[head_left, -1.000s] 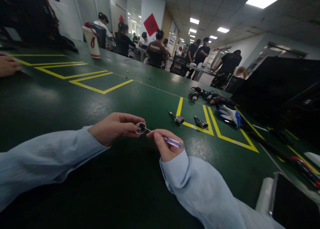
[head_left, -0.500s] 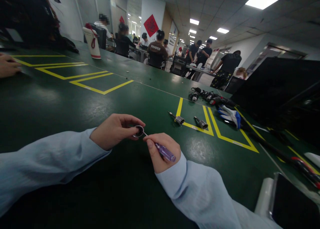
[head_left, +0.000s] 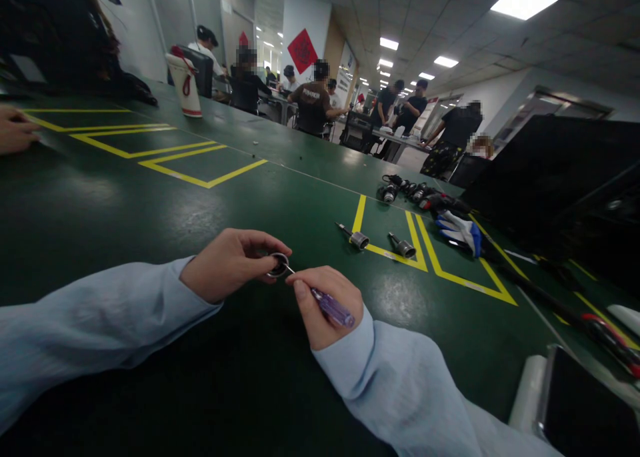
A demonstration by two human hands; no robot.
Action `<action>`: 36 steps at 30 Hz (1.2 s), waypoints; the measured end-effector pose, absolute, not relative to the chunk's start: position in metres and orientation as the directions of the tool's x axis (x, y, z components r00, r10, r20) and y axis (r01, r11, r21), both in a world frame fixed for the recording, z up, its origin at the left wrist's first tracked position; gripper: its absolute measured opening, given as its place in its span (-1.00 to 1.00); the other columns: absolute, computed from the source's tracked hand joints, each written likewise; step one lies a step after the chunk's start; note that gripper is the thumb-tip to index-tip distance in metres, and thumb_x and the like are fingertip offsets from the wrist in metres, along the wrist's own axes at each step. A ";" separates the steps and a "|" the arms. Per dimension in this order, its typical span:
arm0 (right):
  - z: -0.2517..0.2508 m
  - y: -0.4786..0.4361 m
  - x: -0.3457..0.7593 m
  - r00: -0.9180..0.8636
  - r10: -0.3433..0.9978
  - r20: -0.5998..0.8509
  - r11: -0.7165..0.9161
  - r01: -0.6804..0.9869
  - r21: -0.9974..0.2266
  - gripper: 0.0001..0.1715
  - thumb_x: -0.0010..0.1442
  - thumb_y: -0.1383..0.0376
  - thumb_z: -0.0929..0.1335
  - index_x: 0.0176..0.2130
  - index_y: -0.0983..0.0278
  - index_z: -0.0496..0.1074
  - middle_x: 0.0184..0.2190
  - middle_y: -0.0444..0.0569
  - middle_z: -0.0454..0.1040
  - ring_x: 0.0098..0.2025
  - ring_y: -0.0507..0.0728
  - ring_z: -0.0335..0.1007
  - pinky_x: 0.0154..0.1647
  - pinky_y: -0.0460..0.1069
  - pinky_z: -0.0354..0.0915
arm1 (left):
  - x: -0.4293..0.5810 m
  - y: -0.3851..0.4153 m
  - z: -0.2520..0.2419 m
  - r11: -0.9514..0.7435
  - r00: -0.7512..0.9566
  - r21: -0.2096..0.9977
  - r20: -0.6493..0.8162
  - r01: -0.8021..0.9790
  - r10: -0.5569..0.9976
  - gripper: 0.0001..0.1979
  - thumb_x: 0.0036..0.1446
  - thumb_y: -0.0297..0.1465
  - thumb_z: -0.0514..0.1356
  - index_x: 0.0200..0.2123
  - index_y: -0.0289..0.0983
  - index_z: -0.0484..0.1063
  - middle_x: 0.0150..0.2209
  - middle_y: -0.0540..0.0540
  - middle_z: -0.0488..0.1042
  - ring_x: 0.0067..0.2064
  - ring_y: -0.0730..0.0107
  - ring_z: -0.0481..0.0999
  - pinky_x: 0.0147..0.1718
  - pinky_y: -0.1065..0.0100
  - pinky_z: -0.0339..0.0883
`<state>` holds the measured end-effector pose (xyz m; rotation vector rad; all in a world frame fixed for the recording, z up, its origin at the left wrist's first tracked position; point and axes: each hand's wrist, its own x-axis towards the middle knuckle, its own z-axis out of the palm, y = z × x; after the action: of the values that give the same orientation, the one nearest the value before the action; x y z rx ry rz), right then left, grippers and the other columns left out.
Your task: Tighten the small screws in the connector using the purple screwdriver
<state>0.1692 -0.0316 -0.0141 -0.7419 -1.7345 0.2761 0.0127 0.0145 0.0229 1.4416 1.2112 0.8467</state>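
Within the left hand (head_left: 220,265) sits a metal cup (head_left: 279,274) (round, hollow).

"PUMPKIN" stood in pale letters across the back of a brown shirt (head_left: 312,102); the red diamond sign (head_left: 303,51) bore an unreadable dark marking.

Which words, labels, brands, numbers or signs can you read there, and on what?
"PUMPKIN": back of a brown shirt.
Red diamond-shaped sign: marking too blurred to read.
Small pale labels on yellow tape: too small.
White wall panel: lettering too blurred.
Purple translucent-handled screwdriver: no readable text.
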 end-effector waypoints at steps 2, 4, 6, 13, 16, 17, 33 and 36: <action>-0.015 -0.031 0.169 -0.129 0.588 0.799 0.781 0.348 -0.518 -0.84 0.08 0.44 0.26 -0.37 0.32 0.45 -0.47 -0.03 0.53 -0.41 0.02 0.44 -0.32 -0.08 0.35 | 0.014 0.014 0.024 0.038 0.232 0.968 -0.098 0.249 0.968 -0.80 -0.28 -0.46 0.23 -0.45 -0.31 0.52 -0.49 -0.06 0.55 -0.41 0.31 0.54 -0.46 0.39 0.47; -0.016 -0.030 0.168 -0.143 0.571 0.808 0.786 0.380 -0.488 -0.84 0.07 0.46 0.26 -0.36 0.33 0.44 -0.46 -0.02 0.53 -0.40 0.02 0.44 -0.31 -0.08 0.35 | 0.015 0.013 0.025 0.040 0.222 0.967 -0.098 0.253 0.970 -0.81 -0.29 -0.47 0.23 -0.46 -0.30 0.52 -0.49 -0.05 0.55 -0.42 0.33 0.53 -0.48 0.42 0.46; -0.017 -0.031 0.167 -0.178 0.570 0.802 0.783 0.413 -0.465 -0.83 0.06 0.47 0.26 -0.35 0.34 0.44 -0.44 0.00 0.53 -0.38 0.04 0.44 -0.29 -0.06 0.35 | 0.015 0.013 0.026 0.037 0.220 0.967 -0.094 0.253 0.971 -0.80 -0.29 -0.46 0.23 -0.46 -0.30 0.53 -0.49 -0.05 0.55 -0.42 0.33 0.53 -0.50 0.44 0.45; -0.015 -0.028 0.172 -0.038 0.623 0.781 0.752 0.305 -0.585 -0.82 0.08 0.40 0.26 -0.45 0.30 0.44 -0.53 -0.07 0.50 -0.46 0.02 0.41 -0.38 -0.06 0.33 | 0.010 0.016 0.020 0.035 0.248 0.970 -0.096 0.239 0.964 -0.79 -0.28 -0.44 0.22 -0.44 -0.30 0.52 -0.47 -0.09 0.55 -0.38 0.24 0.54 -0.45 0.36 0.48; -0.020 -0.014 0.181 0.178 0.768 0.615 0.575 0.230 -0.785 -0.77 0.10 0.29 0.25 -0.51 0.28 0.42 -0.60 -0.09 0.46 -0.53 0.03 0.39 -0.46 -0.04 0.31 | 0.008 0.019 0.017 0.006 0.266 0.964 -0.079 0.266 0.961 -0.77 -0.27 -0.42 0.23 -0.41 -0.30 0.51 -0.43 -0.10 0.55 -0.35 0.23 0.54 -0.41 0.34 0.48; -0.023 -0.008 0.185 0.223 0.800 0.557 0.518 0.212 -0.828 -0.76 0.09 0.26 0.26 -0.52 0.29 0.42 -0.63 -0.10 0.44 -0.55 0.04 0.37 -0.49 -0.04 0.30 | 0.008 0.020 0.016 0.000 0.273 0.961 -0.078 0.276 0.959 -0.76 -0.27 -0.42 0.24 -0.39 -0.30 0.51 -0.43 -0.10 0.55 -0.35 0.24 0.54 -0.40 0.35 0.47; -0.040 0.014 0.190 0.277 0.930 0.242 0.200 0.171 -0.965 -0.65 -0.02 0.14 0.28 -0.65 0.31 0.39 -0.80 -0.16 0.30 -0.72 -0.02 0.20 -0.65 -0.11 0.16 | 0.009 0.020 0.018 0.097 0.265 0.967 -0.160 0.236 0.951 -0.73 -0.22 -0.39 0.25 -0.33 -0.28 0.49 -0.34 -0.09 0.54 -0.28 0.23 0.53 -0.33 0.34 0.46; -0.041 0.014 0.190 0.250 0.934 0.255 0.212 0.186 -0.960 -0.65 0.00 0.14 0.28 -0.63 0.31 0.40 -0.79 -0.16 0.32 -0.71 -0.02 0.21 -0.64 -0.11 0.18 | 0.009 0.020 0.018 0.091 0.261 0.972 -0.147 0.215 0.954 -0.74 -0.21 -0.39 0.26 -0.34 -0.28 0.49 -0.35 -0.09 0.54 -0.28 0.23 0.53 -0.33 0.31 0.47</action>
<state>0.1896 0.0141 -0.0409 -1.2586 -1.2160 0.7556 0.0086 0.0196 0.0184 1.3810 1.1947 0.8121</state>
